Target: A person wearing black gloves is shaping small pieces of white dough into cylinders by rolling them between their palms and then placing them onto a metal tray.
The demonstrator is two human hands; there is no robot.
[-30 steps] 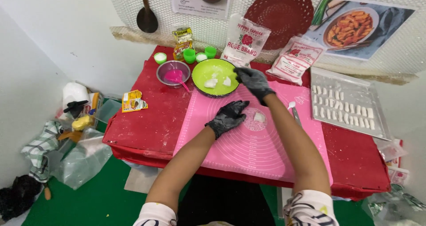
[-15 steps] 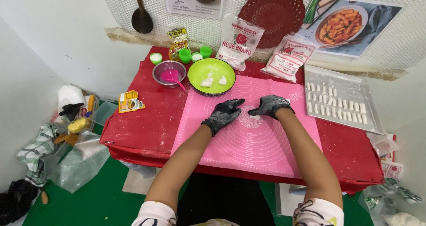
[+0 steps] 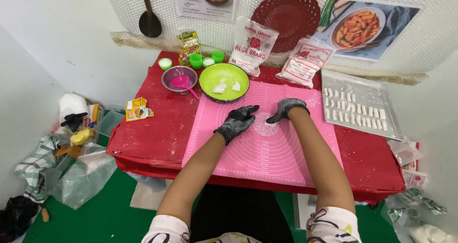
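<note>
Both my hands wear black gloves dusted with flour and rest on a pink silicone mat (image 3: pixel 267 152). My left hand (image 3: pixel 236 122) lies on the mat with its fingers spread. My right hand (image 3: pixel 285 109) curls over a small white piece of dough (image 3: pixel 265 124) that sits between the two hands, fingertips touching it. A green bowl (image 3: pixel 224 81) behind the mat holds two more white dough pieces.
A metal tray (image 3: pixel 358 104) with several rows of small white dough pieces lies at the right. A steel bowl (image 3: pixel 179 81) with a pink spatula, small green cups, and flour bags stand at the back of the red table (image 3: pixel 152 128). Bags and clutter lie on the green floor at left.
My right hand came back from the green bowl to the mat and now presses a dough piece beside my left hand. The camera view shifted slightly.
</note>
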